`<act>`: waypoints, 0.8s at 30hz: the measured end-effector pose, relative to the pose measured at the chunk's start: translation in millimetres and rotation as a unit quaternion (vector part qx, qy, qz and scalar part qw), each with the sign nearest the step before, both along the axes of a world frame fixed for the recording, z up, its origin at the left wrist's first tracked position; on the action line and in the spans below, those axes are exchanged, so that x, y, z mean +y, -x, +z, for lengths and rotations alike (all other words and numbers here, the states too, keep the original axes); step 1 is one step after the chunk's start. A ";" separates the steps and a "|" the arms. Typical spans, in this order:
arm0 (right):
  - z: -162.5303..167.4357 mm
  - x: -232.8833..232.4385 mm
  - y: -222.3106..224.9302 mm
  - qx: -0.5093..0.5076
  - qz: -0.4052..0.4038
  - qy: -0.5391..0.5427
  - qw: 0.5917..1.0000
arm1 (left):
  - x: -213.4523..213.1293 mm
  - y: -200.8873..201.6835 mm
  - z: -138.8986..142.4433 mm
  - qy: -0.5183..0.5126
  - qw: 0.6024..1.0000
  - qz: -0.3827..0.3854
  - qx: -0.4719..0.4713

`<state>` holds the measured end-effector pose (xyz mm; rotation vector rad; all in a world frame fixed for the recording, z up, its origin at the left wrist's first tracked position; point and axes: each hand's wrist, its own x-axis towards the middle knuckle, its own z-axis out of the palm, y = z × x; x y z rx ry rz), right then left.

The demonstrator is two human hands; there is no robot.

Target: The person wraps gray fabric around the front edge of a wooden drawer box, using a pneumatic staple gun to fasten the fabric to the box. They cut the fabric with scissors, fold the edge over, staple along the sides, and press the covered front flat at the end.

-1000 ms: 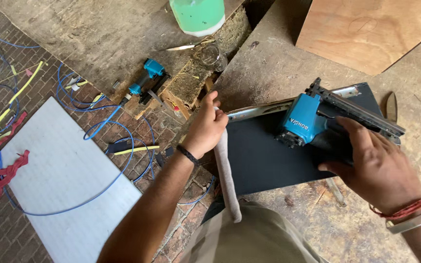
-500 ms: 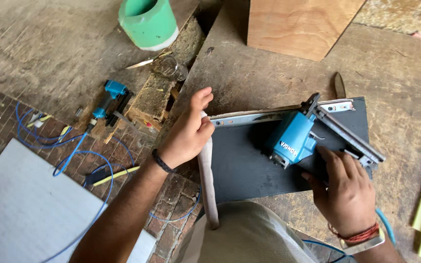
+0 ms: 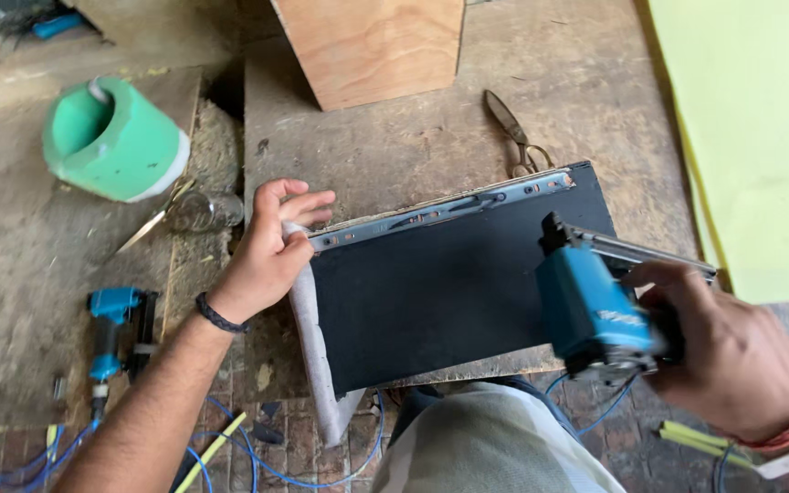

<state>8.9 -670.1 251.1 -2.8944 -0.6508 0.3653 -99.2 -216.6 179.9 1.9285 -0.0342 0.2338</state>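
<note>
A black fabric-covered board (image 3: 431, 292) lies on the worn wooden workbench, with a stapled grey strip along its far edge. My left hand (image 3: 271, 251) pinches the grey fabric edge (image 3: 308, 319) at the board's far left corner. My right hand (image 3: 732, 356) grips a blue pneumatic staple gun (image 3: 595, 315), held just off the board's right end, above its near right corner.
Metal shears (image 3: 513, 132) lie beyond the board. A plywood panel (image 3: 372, 46) stands at the back. A green roll (image 3: 111, 137) and a second blue staple gun (image 3: 111, 329) are at left. Light green foam sheet (image 3: 751, 128) lies at right. Blue hoses (image 3: 257, 456) run on the brick floor.
My right hand has drawn the staple gun away from the board's far edge toward the right near corner. The view shifted right. My left hand stays on the fabric corner.
</note>
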 end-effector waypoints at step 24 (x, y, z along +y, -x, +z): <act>-111.2 85.3 -265.3 0.198 0.412 -0.463 0.759 | -79.8 -99.3 -5.2 -0.169 0.937 0.214 0.217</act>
